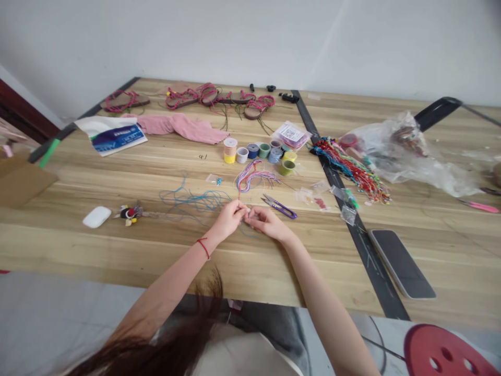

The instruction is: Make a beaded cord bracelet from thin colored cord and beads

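My left hand (229, 216), with a red string at its wrist, is closed in a pinch on a thin cord (239, 194). A reddish strand of the cord runs up from these fingers toward a looped bundle of multicoloured threads (250, 177). Fingertips almost touching the left ones, my right hand (266, 222) pinches fine thread that is mostly hidden by the fingers. Loose blue threads (191, 199) spread to the left of the hands and pass beneath them. Purple-handled thread snips (279, 206) lie just beyond my right hand.
Several thread spools (264, 151) stand behind the bundle. Corded sandals (230, 97) and a pink cloth (180, 127) lie farther back. To the right are colourful braided cords (352, 169), a plastic bag (415, 156) and a phone (401, 263). A white case (96, 216) sits left.
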`<state>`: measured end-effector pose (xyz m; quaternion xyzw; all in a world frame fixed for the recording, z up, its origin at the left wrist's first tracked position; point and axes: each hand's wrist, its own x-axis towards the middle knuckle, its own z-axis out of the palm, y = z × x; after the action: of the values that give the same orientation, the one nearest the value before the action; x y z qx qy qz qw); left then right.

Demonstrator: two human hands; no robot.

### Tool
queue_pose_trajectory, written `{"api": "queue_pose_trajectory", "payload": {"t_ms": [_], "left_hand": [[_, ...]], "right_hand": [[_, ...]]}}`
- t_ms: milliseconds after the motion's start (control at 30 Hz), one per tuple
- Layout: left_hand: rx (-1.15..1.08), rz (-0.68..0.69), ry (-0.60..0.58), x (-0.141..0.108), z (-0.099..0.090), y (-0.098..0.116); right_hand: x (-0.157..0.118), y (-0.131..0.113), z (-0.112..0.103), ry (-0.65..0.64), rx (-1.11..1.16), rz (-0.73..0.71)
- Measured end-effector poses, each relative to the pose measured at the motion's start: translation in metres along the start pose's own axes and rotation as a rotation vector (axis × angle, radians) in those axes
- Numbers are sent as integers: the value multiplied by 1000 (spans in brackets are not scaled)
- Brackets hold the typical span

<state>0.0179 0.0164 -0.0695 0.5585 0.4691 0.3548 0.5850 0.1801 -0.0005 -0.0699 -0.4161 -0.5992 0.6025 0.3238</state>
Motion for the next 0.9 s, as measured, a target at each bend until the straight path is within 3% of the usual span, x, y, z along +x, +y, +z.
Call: {"api": "queue_pose_trajectory", "payload": {"t_ms": [200,467,700,900], "left_hand": [[102,145,27,3,1,-9],[286,247,70,-3,2,-6],[449,286,76,-8,5,-2],[456,278,66,-8,3,-1]], "right_hand": [[2,4,-3,31,-181,-56],[2,7,-1,102,-305,-88],[3,6,1,126,-293,-61],[5,7,5,179,-306,-39]]}}
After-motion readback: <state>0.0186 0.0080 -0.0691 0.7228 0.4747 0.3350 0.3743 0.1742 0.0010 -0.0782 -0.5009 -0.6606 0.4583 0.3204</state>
